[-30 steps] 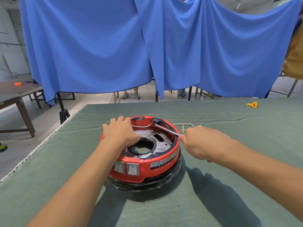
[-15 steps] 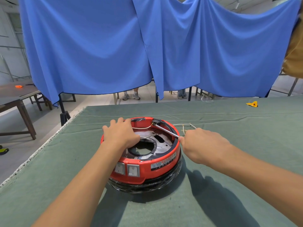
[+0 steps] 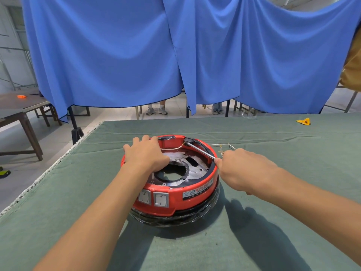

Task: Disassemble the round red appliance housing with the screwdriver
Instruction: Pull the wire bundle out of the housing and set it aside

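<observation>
Housing: the round red housing [image 3: 172, 194] sat on the green counter [image 3: 273, 241], open side up, its metal plate [image 3: 197, 165] exposed.
Left hand: my left hand [image 3: 145, 155] rested on the far-left rim, fingers [image 3: 136, 140] draped over the edge, bracing it.
Right hand: my right hand [image 3: 240, 171] gripped the screwdriver [image 3: 201, 151], fingers closed round its hidden handle.
Tip: it met a black block [image 3: 189, 140] at the far rim.
Progress: I judged it midway; the shell remained whole, fasteners left.
</observation>
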{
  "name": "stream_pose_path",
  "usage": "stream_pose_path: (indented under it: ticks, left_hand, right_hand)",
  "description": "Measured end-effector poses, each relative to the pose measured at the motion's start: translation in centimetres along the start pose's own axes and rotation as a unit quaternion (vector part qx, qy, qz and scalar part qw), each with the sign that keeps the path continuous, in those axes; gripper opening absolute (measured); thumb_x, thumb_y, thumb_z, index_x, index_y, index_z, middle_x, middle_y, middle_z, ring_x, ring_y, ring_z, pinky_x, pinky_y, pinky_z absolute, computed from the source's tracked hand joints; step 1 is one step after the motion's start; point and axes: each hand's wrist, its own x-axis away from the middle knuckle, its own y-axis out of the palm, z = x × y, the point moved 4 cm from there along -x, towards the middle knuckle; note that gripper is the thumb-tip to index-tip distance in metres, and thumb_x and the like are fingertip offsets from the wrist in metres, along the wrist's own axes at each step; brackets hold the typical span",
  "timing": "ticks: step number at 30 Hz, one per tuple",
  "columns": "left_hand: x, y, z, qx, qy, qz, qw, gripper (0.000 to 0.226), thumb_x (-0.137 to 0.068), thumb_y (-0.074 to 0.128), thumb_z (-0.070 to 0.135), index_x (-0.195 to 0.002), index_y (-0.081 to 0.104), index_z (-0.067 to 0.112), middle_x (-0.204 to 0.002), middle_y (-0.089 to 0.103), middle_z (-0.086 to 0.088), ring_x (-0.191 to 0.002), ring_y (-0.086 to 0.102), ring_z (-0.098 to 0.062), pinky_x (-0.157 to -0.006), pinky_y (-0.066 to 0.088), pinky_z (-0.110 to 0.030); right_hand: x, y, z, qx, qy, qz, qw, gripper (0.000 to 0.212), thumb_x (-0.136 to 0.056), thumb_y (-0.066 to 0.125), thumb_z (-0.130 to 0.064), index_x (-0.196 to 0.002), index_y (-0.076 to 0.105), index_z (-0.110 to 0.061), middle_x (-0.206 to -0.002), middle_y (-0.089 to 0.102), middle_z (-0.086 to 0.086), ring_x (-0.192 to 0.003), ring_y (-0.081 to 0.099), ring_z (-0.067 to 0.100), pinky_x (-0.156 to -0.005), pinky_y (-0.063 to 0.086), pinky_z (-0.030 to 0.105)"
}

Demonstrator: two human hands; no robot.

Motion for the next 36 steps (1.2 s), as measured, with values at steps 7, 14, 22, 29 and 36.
stream_pose_path:
  ticks: [7,14,22,29,36]
  left_hand:
    - [0.1,0.1,0.0,-0.001,-0.002,-0.001,1.0,0.058,-0.077,0.052,0.037,-0.133,0.042,0.021,-0.134,0.045,-0.005,-0.123,0.037,-0.031,-0.099,0.031,-0.051]
    - [0.2,0.0,-0.1,-0.007,-0.003,0.002,1.0,0.056,-0.078,0.051,0.036,-0.132,0.042,0.022,-0.133,0.045,-0.005,-0.123,0.037,-0.031,-0.098,0.032,-0.049]
    - [0.1,0.1,0.1,-0.006,-0.002,0.0,1.0,0.056,-0.079,0.05,0.036,-0.133,0.041,0.022,-0.135,0.044,-0.005,-0.124,0.036,-0.031,-0.099,0.031,-0.05]
    - [0.1,0.1,0.1,-0.01,-0.002,-0.004,1.0,0.059,-0.08,0.051,0.037,-0.136,0.038,0.023,-0.138,0.042,-0.005,-0.126,0.035,-0.031,-0.101,0.03,-0.051]
    - [0.2,0.1,0.1,-0.011,-0.004,-0.005,1.0,0.059,-0.081,0.051,0.035,-0.137,0.037,0.022,-0.138,0.042,-0.006,-0.127,0.034,-0.031,-0.101,0.03,-0.051]
  right_hand:
    - [0.7,0.0,0.1,0.005,-0.003,-0.015,1.0,0.043,-0.103,0.025,-0.041,-0.065,0.03,-0.02,-0.067,0.035,-0.001,-0.054,0.042,0.02,-0.065,0.04,0.032]
    - [1.1,-0.4,-0.4,0.008,0.003,-0.014,1.0,0.037,-0.1,0.037,-0.029,-0.065,0.032,-0.019,-0.065,0.037,-0.001,-0.052,0.042,0.019,-0.053,0.035,0.027]
    - [1.4,-0.3,-1.0,-0.009,0.01,-0.021,1.0,0.032,-0.098,0.042,-0.022,-0.067,0.035,-0.016,-0.066,0.042,0.001,-0.056,0.047,0.023,-0.062,0.042,0.028]
    - [1.8,0.0,-1.3,-0.033,0.013,-0.028,0.999,0.034,-0.098,0.041,-0.021,-0.065,0.034,-0.016,-0.065,0.04,0.002,-0.057,0.048,0.026,-0.063,0.044,0.03]
    - [2.0,-0.1,-1.4,-0.043,0.021,-0.041,0.998,0.033,-0.098,0.041,-0.021,-0.066,0.032,-0.015,-0.071,0.039,0.003,-0.064,0.05,0.027,-0.067,0.042,0.029]
